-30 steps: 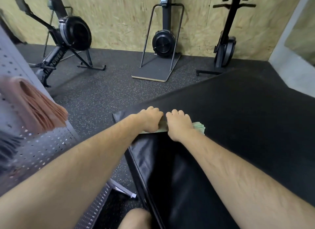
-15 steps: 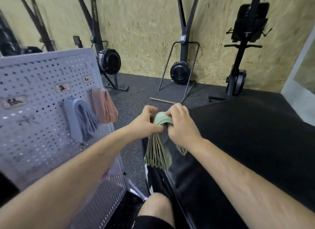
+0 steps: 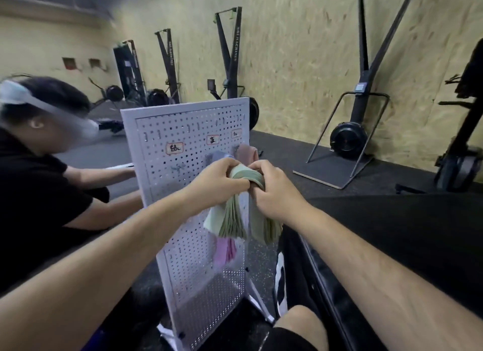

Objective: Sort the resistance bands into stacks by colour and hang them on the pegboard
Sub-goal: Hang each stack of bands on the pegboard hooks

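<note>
Holding: my left grip (image 3: 218,184) and right grip (image 3: 274,193) meet side by side, arms stretched forward, fingers curled tight on the green bands (image 3: 234,217)
Bands: folded over between both grips, loose ends hanging below, just in front of the pegboard (image 3: 183,131)

The left hand (image 3: 222,182) and right hand (image 3: 274,193) have lifted the green bands (image 3: 232,220) off the black counter (image 3: 405,233) (they lay flat there) up before the pegboard (image 3: 183,131), loops dangling.

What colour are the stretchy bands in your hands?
Pale green. The head view shows the bands held between the left hand and right hand.
</note>
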The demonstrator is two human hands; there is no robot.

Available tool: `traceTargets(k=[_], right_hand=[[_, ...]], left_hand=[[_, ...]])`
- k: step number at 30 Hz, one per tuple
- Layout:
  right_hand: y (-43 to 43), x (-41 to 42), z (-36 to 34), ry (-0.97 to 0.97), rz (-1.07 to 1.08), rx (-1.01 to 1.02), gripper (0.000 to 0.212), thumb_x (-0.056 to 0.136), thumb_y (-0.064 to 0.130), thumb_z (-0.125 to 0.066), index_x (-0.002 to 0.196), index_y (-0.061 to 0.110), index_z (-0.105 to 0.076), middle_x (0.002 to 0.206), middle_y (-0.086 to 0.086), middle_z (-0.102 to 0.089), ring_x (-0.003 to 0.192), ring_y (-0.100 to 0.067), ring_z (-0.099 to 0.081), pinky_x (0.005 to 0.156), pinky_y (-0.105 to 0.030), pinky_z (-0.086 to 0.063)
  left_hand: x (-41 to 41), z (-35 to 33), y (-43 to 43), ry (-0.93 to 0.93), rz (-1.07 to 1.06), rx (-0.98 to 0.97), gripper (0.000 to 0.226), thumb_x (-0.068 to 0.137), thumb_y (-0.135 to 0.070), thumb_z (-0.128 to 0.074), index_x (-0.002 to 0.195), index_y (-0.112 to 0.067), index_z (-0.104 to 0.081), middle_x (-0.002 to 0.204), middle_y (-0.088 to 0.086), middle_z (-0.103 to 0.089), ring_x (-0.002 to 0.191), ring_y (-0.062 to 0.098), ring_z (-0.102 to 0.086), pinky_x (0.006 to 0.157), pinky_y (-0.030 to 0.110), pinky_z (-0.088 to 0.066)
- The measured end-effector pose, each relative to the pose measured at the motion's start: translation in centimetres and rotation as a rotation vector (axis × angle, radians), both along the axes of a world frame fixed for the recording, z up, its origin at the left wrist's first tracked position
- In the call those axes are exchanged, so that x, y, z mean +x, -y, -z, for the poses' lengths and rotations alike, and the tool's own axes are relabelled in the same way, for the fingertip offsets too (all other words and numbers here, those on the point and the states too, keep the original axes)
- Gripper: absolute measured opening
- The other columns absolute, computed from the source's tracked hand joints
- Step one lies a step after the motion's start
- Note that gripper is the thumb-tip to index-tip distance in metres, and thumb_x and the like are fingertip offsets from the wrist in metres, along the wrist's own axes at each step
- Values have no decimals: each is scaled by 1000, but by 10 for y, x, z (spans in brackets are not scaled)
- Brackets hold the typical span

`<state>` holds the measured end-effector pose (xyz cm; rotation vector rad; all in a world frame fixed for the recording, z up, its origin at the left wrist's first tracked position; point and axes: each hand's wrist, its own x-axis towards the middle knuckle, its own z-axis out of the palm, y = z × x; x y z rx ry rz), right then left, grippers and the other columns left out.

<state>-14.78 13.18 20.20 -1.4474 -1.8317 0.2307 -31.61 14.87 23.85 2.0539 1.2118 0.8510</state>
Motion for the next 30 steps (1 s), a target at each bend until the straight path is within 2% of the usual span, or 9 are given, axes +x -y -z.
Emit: traceTargets(k=[4, 7, 9, 11, 15, 18, 23, 27, 30], right_hand=[[-28, -29, -25, 72, -106, 24, 35, 94, 17, -54, 129, 20, -52, 124, -1, -58, 117, -21, -49, 97, -42, -44], [-53, -47, -38, 126, -135, 46, 34, 95, 18, -54, 129, 23, -53, 122, -3, -58, 116, -23, -49, 97, -42, -44], [-71, -59, -41, 150, -122, 72, 34, 96, 20, -55, 130, 26, -54, 121, -6, -60, 115, -23, -50, 90, -38, -40], [-86, -70, -42, 156, -94, 85, 33, 97, 22, -54, 130, 27, -55, 116, -9, -59, 110, -24, -50, 82, -33, -34], [-106, -83, -34, 156, -82, 81, 31, 94, 19, -54, 122, 30, -61, 109, -9, -60, 101, -27, -54, 86, -39, -46], [-114, -85, -27, 150, -144, 104, 28, 91, 12, -57, 113, 26, -68, 103, 1, -66, 104, -25, -52, 86, -42, -47], [-122, -93, -11, 211, -157, 118, 26, 89, 6, -57, 109, 20, -67, 98, 5, -58, 102, -23, -48, 81, -35, -37], [-125, -91, 6, 199, -172, 108, 31, 86, 2, -56, 111, 18, -67, 98, 4, -58, 99, -23, -49, 83, -36, -39], [-122, -91, 16, 131, -173, 80, 32, 87, 4, -59, 116, 16, -68, 104, -2, -64, 102, -24, -52, 85, -38, -44]], left_hand=[[-38, -14, -4, -35, -38, -17, 50, 74, -26, -76, 119, -29, -56, 99, -3, -69, 87, 14, -68, 78, 37, -56], [-60, -21, -16, -37, -116, 43, 51, 79, -26, -74, 126, -29, -54, 105, -6, -65, 90, 8, -64, 73, 28, -53], [-73, -25, -27, -20, -175, 92, 61, 80, -29, -75, 136, -30, -50, 114, -7, -63, 93, 5, -61, 69, 21, -48], [-83, -27, -37, 9, -187, 106, 67, 79, -31, -76, 140, -34, -48, 120, -7, -62, 98, 7, -62, 74, 22, -48], [-96, -17, -52, 24, -169, 97, 54, 74, -30, -75, 121, -51, -57, 113, -12, -67, 92, 13, -67, 84, 35, -56], [-100, -3, -61, 43, -191, 99, 48, 74, -25, -73, 113, -51, -60, 107, -13, -67, 93, 16, -67, 87, 39, -56], [-103, 17, -69, 97, -209, 95, 47, 77, -16, -71, 111, -47, -62, 104, -1, -70, 82, 25, -65, 76, 35, -56], [-104, 36, -70, 162, -201, 123, 49, 77, -9, -68, 112, -43, -64, 107, -13, -69, 95, 3, -65, 79, 19, -50], [-100, 51, -69, 198, -187, 147, 49, 78, -12, -67, 115, -44, -61, 113, -18, -66, 104, -1, -62, 87, 19, -48]])
